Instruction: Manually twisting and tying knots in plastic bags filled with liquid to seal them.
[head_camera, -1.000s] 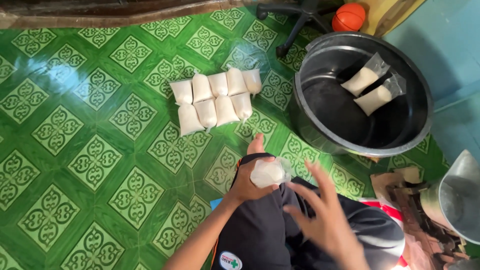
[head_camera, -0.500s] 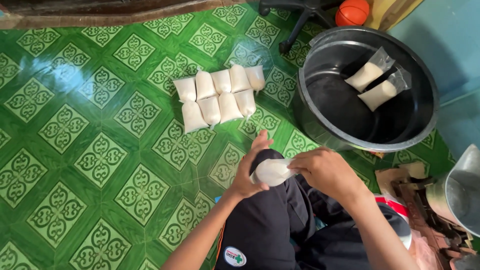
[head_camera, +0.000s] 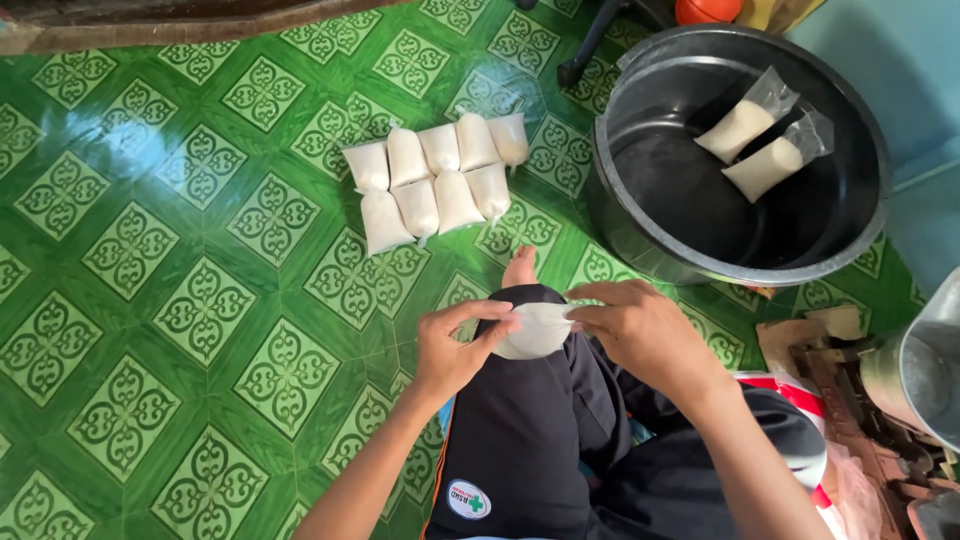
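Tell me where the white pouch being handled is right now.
In the head view, the white pouch sits low of centre, held between the left hand and right hand over the person's knee, below the pouches on the floor.

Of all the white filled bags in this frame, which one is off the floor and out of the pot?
The bag gripped between the left hand and right hand over the knee. Nine others lie grouped on the green floor; two lie inside the black pot.

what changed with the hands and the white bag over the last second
The right hand came in from open air and took hold of the small white bag, which the left hand already held; both now grip it over the knee. The bags on the floor and in the pot stayed put.
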